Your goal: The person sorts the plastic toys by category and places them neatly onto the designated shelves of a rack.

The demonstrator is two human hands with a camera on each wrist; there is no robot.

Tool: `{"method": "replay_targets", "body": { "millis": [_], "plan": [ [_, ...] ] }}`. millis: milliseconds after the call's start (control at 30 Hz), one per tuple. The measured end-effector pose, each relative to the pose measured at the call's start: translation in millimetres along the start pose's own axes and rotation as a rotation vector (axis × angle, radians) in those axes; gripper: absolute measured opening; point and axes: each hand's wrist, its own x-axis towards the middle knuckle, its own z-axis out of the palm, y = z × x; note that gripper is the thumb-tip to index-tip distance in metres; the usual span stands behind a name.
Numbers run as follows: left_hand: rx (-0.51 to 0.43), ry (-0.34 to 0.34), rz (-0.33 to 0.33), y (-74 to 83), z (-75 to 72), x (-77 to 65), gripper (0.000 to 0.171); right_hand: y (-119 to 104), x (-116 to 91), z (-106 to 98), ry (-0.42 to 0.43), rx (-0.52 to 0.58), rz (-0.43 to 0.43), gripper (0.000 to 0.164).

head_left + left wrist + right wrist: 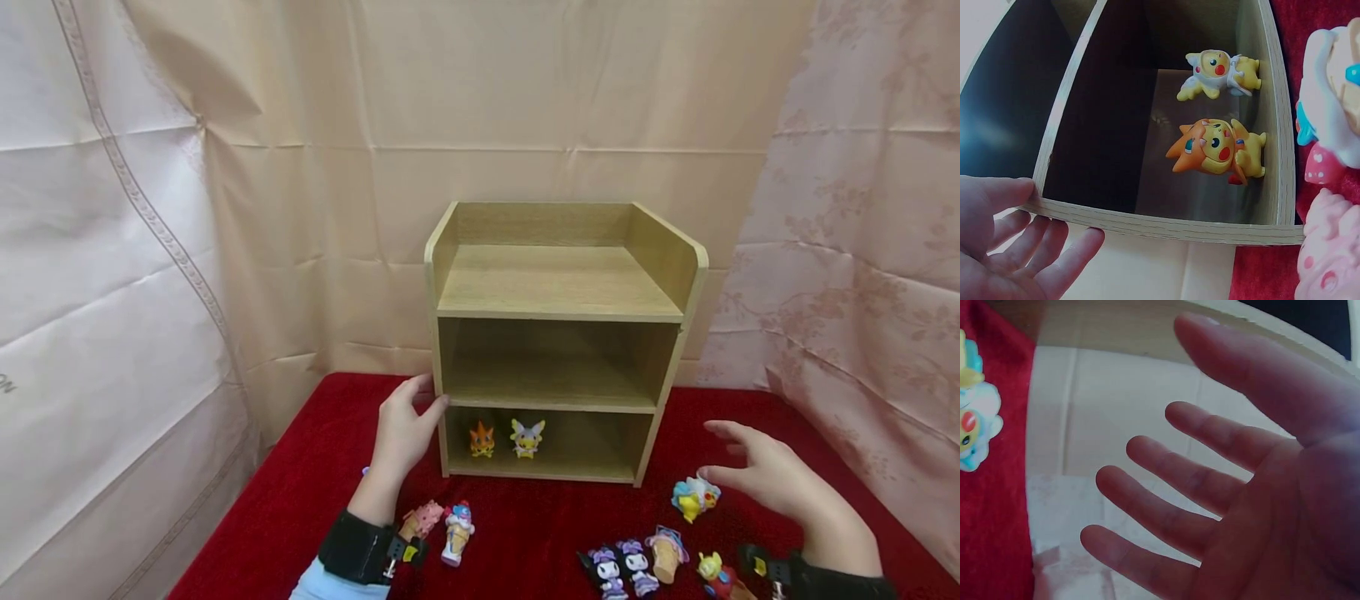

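Shelf (555, 283) seems stiff, heavyish, best held by both sides; my left hand (402, 427), loosely extended, touches its left edge, my right hand (771, 471) spreads empty.

At the wooden shelf (558, 317), a hand could enter the top and middle levels from the front; in the bottom one, two yellow-bodied figurines (527, 438) block the left half, leaving the right half passable. The left grip (402, 427) obstructs the shelf's left edge. In front, a lane runs between the ice-cream figurine (457, 535) at left and purple-hatted figurines (637, 563) at right.
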Motion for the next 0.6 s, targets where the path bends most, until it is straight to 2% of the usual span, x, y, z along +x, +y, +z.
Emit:
{"method": "replay_targets", "body": {
  "millis": [233, 600],
  "plan": [
    [-0.008, 0.003, 0.011, -1.7, -0.2, 0.3, 0.032, 13.2, 5.6, 4.6, -0.093, 0.061, 0.050, 0.069],
    [-0.001, 0.000, 0.011, -0.5, -0.1, 0.7, 0.034, 33.9, 13.6, 6.9, -0.173, 0.067, 0.025, 0.057]
  ]
}}
